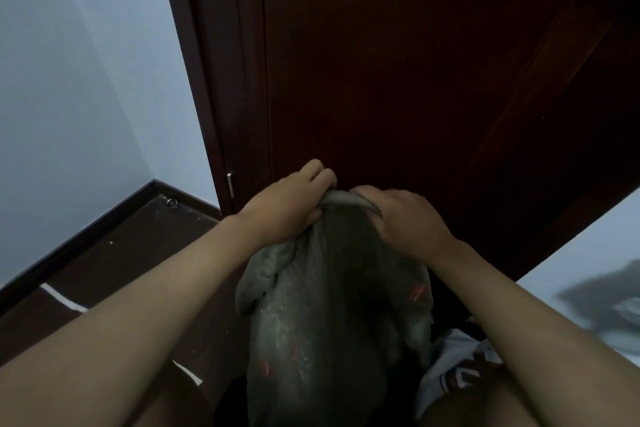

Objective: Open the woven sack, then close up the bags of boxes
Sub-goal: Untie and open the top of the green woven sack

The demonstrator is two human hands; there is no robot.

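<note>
Woven sack [322, 315], grey-green w/ small red marks, stands roughly upright on the dark floor [114, 260], right in front of the person. Long axis runs from the bottom of the view up toward the door [415, 62]; gathered mouth is at the far/top end, pointing up and slightly away, base is out of sight at the bottom edge.

Left hand [287, 208] grips the bunched neck from the left side, fingers curled over the top of the fabric. Right hand [398, 215] clamps the same neck from the right, fingers wrapped down over a fold of cloth. Both hands touching the sack and nearly meeting at the top. A loose flap of sack material hangs out below the left wrist.

Just beside the sack's lower right: a white bag or cloth w/ red print [453, 367], partly hidden by the right forearm; contents can't be made out. Dark wooden door behind, pale wall [76, 80] and dark skirting to the left, a pale surface [595, 267] at the right edge w/ something blurred on it.
</note>
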